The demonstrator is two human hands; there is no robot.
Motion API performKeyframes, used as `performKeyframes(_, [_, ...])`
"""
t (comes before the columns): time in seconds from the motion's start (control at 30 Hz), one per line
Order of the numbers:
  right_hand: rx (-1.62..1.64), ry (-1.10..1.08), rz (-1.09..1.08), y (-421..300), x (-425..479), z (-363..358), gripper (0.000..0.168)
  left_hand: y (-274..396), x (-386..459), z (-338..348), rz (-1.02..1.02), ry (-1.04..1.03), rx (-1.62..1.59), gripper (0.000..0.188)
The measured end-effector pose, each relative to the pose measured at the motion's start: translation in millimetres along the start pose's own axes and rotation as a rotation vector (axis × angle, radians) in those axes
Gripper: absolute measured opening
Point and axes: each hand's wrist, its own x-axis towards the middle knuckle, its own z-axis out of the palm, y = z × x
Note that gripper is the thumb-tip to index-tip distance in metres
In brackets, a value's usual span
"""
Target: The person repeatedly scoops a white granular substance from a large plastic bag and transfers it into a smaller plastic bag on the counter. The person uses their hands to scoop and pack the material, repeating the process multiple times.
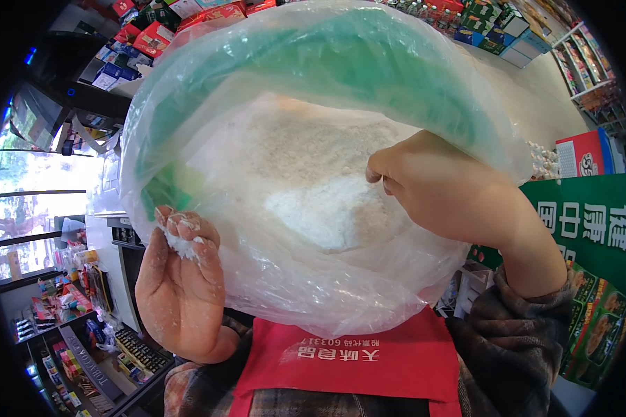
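Observation:
A large clear plastic bag [313, 297] spreads wide before me, with a green layer showing through its far side. Inside lies white powder [323, 208], like flour, brighter in a near mound and duller farther back. My left hand [185, 276] is at the bag's left edge, palm up. Its fingers curl over a small clump of the powder, and powder dusts its skin. My right hand [417, 174] reaches over the bag from the right, back of the hand up, with bent fingers above or at the powder. What those fingers hold, if anything, is hidden.
I wear a red apron [344, 359] bearing writing. A shelf of small goods [88, 359] and a keyboard [141, 346] are at lower left. Stacked boxes [154, 39] stand beyond the bag; a green printed panel [579, 219] and shop shelving [587, 60] are to the right.

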Motion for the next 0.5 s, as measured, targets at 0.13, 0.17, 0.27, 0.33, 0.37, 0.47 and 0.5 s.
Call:
performKeyframes(0.13, [-0.02,0.077,-0.113,14.3,8.6,20.7,0.009,-2.2,2.1,0.7,-0.016,0.0,0.039,0.033])
performKeyframes(0.17, [-0.038,0.093,-0.145,16.9,11.3,28.0,0.007,-2.8,2.4,1.1,-0.018,-0.002,0.044,0.033])
performKeyframes(0.27, [-0.105,0.106,-0.214,21.6,12.5,42.0,0.008,-4.0,2.1,1.8,-0.018,-0.002,0.035,0.033])
performKeyframes(0.33, [-0.105,0.195,-0.251,20.8,12.6,47.3,0.01,-4.9,1.0,2.0,-0.013,0.009,0.022,0.032])
performKeyframes(0.37, [-0.121,0.252,-0.29,20.0,12.6,48.1,0.011,-5.4,0.6,1.9,-0.011,0.016,0.016,0.032])
performKeyframes(0.47, [-0.106,0.226,-0.27,18.3,14.1,48.1,0.011,-6.7,0.5,1.5,-0.01,0.023,0.002,0.031])
performKeyframes(0.5, [-0.108,0.225,-0.275,18.1,15.2,48.1,0.01,-7.1,0.8,1.4,-0.013,0.02,-0.031,0.031])
